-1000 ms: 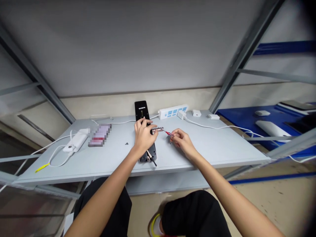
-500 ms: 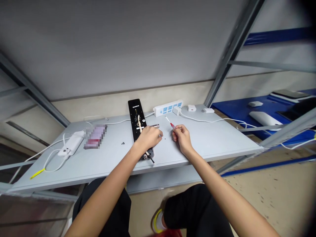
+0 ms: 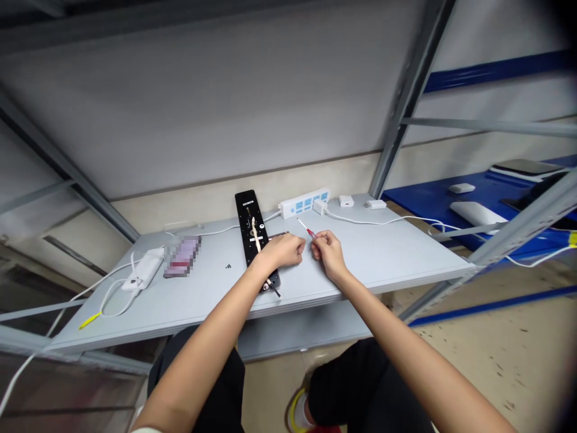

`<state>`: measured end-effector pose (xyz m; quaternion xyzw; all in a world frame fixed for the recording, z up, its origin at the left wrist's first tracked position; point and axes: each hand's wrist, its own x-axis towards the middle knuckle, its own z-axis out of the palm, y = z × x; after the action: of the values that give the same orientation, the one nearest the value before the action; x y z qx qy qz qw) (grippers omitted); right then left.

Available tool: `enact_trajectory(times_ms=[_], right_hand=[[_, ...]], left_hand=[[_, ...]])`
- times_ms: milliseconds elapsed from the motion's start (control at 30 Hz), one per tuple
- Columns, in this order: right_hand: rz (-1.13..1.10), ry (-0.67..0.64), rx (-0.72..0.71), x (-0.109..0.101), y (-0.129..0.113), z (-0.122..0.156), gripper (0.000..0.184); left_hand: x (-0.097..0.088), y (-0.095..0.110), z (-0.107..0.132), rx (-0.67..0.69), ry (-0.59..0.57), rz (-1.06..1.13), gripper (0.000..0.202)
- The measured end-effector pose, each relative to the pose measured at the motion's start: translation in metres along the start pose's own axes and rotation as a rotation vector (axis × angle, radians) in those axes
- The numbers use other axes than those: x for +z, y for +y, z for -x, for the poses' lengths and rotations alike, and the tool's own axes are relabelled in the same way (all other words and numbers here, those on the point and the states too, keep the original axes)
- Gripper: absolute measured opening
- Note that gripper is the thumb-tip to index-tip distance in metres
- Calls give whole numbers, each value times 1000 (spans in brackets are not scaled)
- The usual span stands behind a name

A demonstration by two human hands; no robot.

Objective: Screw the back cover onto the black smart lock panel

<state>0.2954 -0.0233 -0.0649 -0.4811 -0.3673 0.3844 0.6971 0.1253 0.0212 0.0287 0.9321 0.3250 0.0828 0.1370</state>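
A long black device panel (image 3: pixel 250 225) lies flat on the grey shelf (image 3: pixel 383 258), with a pale strip and a dark rod along it. My left hand (image 3: pixel 282 251) rests curled just right of the panel, fingers closed on something I cannot make out; a small metal piece (image 3: pixel 279 235) lies behind it. My right hand (image 3: pixel 328 251) pinches a thin screwdriver with a red handle (image 3: pixel 307 230), its tip pointing up and back toward the power strip. The two hands sit close together, a few centimetres apart.
A white power strip (image 3: pixel 304 203) with plugged adapters (image 3: pixel 346 201) and white cables lines the shelf's back edge. A phone (image 3: pixel 183 257) and a white charger (image 3: pixel 143 270) with coiled cable lie at the left. Grey rack posts (image 3: pixel 401 114) frame the shelf; a blue shelf (image 3: pixel 451 207) holds devices at right.
My left hand came off the panel and drew back to its right side, curling closed. My right hand moved in toward it, the screwdriver now tilted upward. The view shifted slightly.
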Motion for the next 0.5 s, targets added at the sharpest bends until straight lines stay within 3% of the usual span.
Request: enact_trajectory(times_ms=[100,167,233,300,367,500], right_hand=[[-7,0,1,1,-1,0,29],[-10,-2,1,1,-1,0,28],[-12,0,0,2,-1,0,29],[-14,7,0,2,-1,-1,30],[-15,14,1,3,0,-1,31],[-14,14,5,3,0,-3,30]], left_hand=[[-24,-17,25,-17,145,270,12],[-38,-36,56,-73,329,484,9],[-46,-59,94,-180,497,661,19],[-43,-84,134,-311,608,687,26],[-32,-105,167,-444,612,597,25],[-3,-129,196,-557,586,476,20]])
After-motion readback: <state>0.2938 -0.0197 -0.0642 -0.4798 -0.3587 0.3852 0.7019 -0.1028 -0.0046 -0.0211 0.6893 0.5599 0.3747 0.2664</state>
